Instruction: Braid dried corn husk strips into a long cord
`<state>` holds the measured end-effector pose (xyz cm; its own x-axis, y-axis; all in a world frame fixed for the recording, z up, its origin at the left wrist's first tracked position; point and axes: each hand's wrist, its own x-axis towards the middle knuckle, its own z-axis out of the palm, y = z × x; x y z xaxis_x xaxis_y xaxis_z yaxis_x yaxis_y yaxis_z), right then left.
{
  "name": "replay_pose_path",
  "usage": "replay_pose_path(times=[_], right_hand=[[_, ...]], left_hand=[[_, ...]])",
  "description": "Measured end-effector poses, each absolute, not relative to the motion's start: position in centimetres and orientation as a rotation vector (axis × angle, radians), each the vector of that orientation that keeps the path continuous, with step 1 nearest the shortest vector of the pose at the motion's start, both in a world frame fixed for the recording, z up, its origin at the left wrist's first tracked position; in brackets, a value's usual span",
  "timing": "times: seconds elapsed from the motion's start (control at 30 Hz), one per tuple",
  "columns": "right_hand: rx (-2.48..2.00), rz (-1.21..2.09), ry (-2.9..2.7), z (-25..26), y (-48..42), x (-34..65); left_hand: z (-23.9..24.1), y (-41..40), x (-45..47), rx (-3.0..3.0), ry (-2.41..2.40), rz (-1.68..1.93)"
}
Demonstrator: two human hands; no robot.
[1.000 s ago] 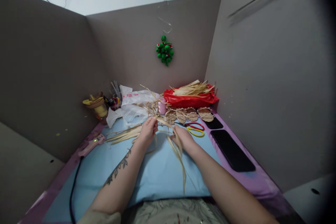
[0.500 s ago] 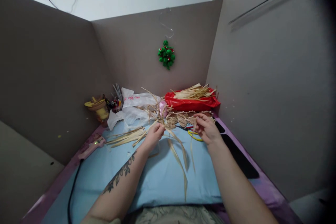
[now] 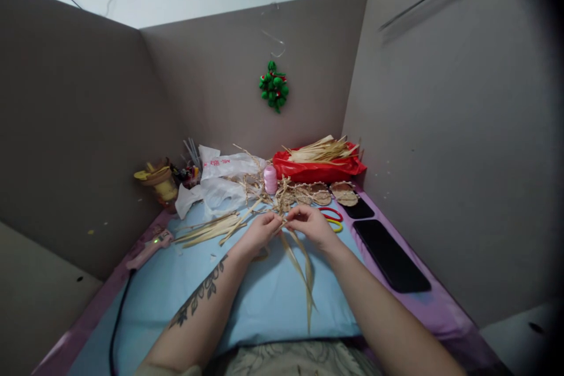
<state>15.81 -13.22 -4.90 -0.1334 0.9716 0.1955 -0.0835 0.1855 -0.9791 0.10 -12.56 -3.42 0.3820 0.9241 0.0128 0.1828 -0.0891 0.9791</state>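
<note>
Both hands meet over the middle of the blue cloth (image 3: 259,317). My left hand (image 3: 265,229) is closed in a pinch on dry, straw-coloured leaf strips (image 3: 304,270), whose long ends hang down toward me. Fingertips of my right hand (image 3: 308,224) pinch the strips right beside it; the exact spot they grip is too small to make out. Just beyond the hands lie braided straw pieces (image 3: 286,197) in a tangle. Scissors with red and yellow handles (image 3: 333,224) rest to the right of my right hand.
Loose strips (image 3: 207,232) lie at left, near a pink glue gun (image 3: 152,248) with a black cord. Behind stand a pink thread spool (image 3: 270,180), white plastic bags (image 3: 220,188) and a red bag (image 3: 317,173) of strips. Two dark phones (image 3: 392,255) lie right. Grey panels enclose the table.
My right hand has come left and inward from above the scissors, bringing its strip to my left hand. The scissor handles and the phones are now less covered. My left hand has barely moved.
</note>
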Motion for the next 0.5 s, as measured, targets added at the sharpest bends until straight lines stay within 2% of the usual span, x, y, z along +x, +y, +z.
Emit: replay_pose_path(times=[0.23, 0.5], right_hand=[[-1.075, 0.610, -1.609, -4.9, -13.7, 14.6], [-1.152, 0.798, -1.436, -5.8, -12.9, 14.6]], left_hand=[[-4.7, -12.1, 0.0, 1.534, 1.137, 0.843], [-5.5, -11.2, 0.1, 1.808, 1.250, 0.966]])
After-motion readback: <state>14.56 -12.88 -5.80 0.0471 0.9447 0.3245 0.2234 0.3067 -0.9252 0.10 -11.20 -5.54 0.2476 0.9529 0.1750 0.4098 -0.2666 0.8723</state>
